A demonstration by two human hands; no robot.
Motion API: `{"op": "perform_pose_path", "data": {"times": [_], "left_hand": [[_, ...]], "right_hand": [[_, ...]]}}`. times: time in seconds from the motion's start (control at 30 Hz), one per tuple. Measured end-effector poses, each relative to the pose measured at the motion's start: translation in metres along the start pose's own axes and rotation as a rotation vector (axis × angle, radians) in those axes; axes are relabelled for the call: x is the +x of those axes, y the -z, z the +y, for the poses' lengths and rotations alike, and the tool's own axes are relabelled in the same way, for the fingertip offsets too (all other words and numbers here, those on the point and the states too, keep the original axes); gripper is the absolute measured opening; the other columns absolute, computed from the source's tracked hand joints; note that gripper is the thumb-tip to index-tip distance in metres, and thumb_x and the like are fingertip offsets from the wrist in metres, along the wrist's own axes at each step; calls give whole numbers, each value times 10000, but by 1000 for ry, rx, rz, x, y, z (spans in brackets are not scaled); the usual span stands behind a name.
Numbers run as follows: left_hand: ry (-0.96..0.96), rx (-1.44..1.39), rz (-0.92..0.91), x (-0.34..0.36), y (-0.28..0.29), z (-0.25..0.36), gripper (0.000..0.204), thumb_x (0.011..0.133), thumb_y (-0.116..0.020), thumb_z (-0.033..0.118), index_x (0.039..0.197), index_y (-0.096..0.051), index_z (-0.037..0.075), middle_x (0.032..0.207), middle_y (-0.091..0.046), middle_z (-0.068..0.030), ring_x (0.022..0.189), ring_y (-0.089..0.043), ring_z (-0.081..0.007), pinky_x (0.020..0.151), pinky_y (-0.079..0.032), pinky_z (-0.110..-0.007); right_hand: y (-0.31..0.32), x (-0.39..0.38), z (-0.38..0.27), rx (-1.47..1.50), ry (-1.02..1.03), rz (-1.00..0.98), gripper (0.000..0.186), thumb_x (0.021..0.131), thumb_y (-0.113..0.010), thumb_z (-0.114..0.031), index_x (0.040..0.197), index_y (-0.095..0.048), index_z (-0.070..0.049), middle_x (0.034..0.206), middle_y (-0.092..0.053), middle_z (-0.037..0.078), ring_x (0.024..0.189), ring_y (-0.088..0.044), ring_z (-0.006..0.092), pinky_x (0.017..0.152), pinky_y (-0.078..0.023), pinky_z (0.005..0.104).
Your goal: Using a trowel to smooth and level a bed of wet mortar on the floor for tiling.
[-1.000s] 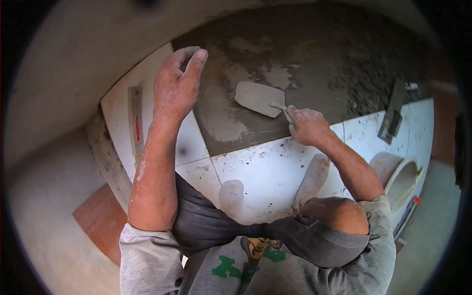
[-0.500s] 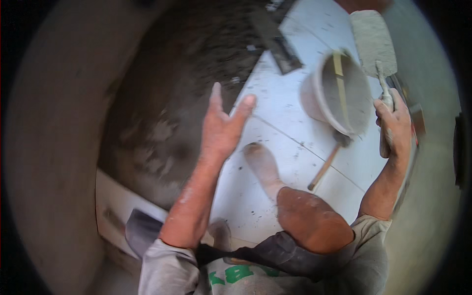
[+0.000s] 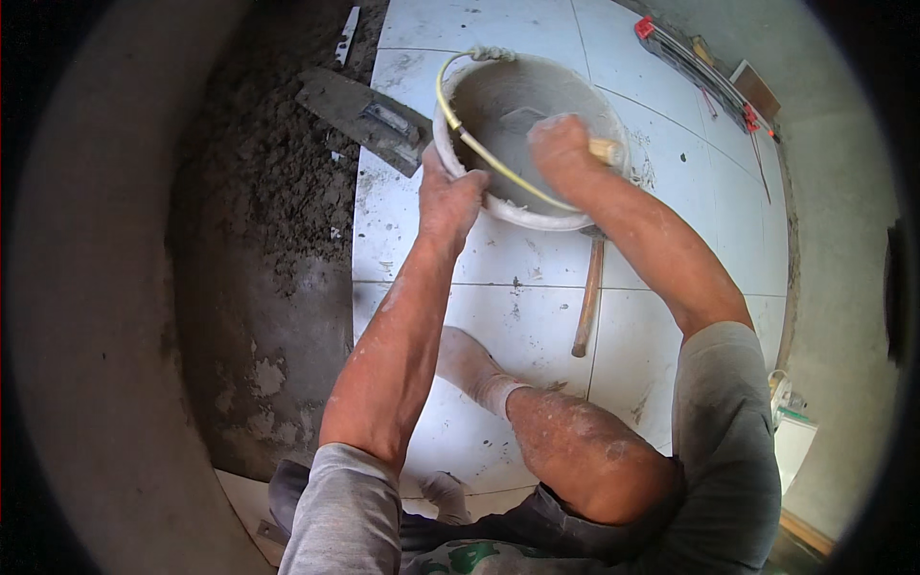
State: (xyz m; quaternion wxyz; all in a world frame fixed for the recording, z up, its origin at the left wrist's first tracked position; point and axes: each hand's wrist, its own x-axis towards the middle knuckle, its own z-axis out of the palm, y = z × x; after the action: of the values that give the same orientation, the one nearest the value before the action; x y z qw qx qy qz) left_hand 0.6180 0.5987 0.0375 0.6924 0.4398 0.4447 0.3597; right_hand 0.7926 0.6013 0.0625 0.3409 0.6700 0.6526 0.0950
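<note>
My left hand [image 3: 452,199] is closed on the near-left rim of a pale bucket [image 3: 537,222], which stands on white floor tiles. The bucket has a yellowish handle [image 3: 498,165] lying across its opening and grey cement paste [image 3: 508,139] inside. Over the paste, my right hand [image 3: 563,151] is closed around a trowel, whose wooden handle end [image 3: 604,150] sticks out to the right. The trowel's blade is mostly hidden in the bucket. Just below the bucket lies a hammer [image 3: 588,307], its head partly hidden by the bucket's base.
A flat plastering trowel [image 3: 335,101] lies across the edge between tiles and rough wet mortar [image 3: 268,192] on the left. A tile cutter [image 3: 704,72] rests by the right wall. My foot [image 3: 470,364] is on the tiles, below the bucket.
My right hand has brought the trowel from the upper right down into the bucket. My left hand, formerly spread in the air, now grips the rim. The view has shifted.
</note>
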Motion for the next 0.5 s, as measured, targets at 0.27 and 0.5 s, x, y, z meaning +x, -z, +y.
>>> {"op": "perform_pose_path", "data": {"times": [0.27, 0.5], "left_hand": [[-243, 98, -130, -13, -14, 5, 690, 741, -505, -15, 1405, -340, 81, 1185, -559, -167, 1096, -561, -264, 972, -436, -347], [-366, 409, -333, -22, -44, 31, 713, 773, -508, 27, 1449, -284, 62, 1341, -449, -293, 1270, -439, -413, 1081, -334, -407]], "right_hand": [[31, -63, 28, 418, 171, -178, 229, 777, -615, -157, 931, -714, -20, 957, -698, 176, 926, -676, 322, 784, -543, 408], [-19, -124, 59, 1060, -5, -102, 316, 766, -637, -237, 896, -641, 50, 846, -679, 194, 817, -651, 365, 761, -512, 423]]}}
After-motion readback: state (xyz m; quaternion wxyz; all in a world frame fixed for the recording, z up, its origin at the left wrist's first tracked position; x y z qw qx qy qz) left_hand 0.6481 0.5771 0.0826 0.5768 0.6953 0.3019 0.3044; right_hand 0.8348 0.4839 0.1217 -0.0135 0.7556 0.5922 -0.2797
